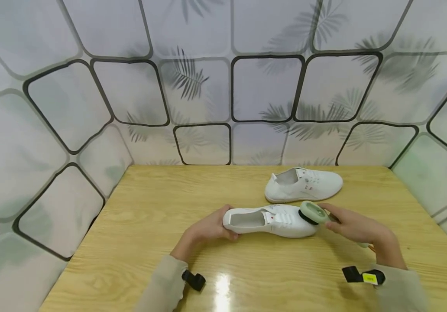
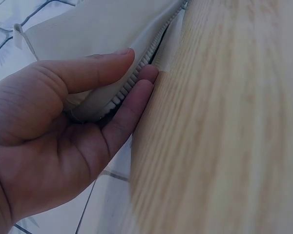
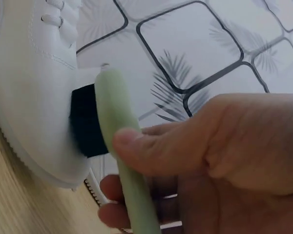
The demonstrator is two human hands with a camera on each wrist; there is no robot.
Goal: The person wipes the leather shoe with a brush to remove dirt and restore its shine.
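Note:
A white lace-up shoe point(image 1: 295, 225) lies sole down on the wooden table, its toe pointing right. My left hand point(image 1: 212, 223) grips its heel; in the left wrist view the thumb point(image 2: 100, 73) lies along the side and the fingers reach under the ridged sole. In my right hand point(image 1: 357, 225) is a pale green brush point(image 1: 314, 212), held by its handle between thumb and fingers. Its dark bristles point(image 3: 88, 122) press against the shoe's toe in the right wrist view. The shoe's far side is hidden in the head view.
Just behind stands a second white shoe point(image 1: 305, 186), also pointing right, with small red marks on its side. The wooden table point(image 1: 161, 195) meets patterned walls point(image 1: 200, 95) at the back and both sides.

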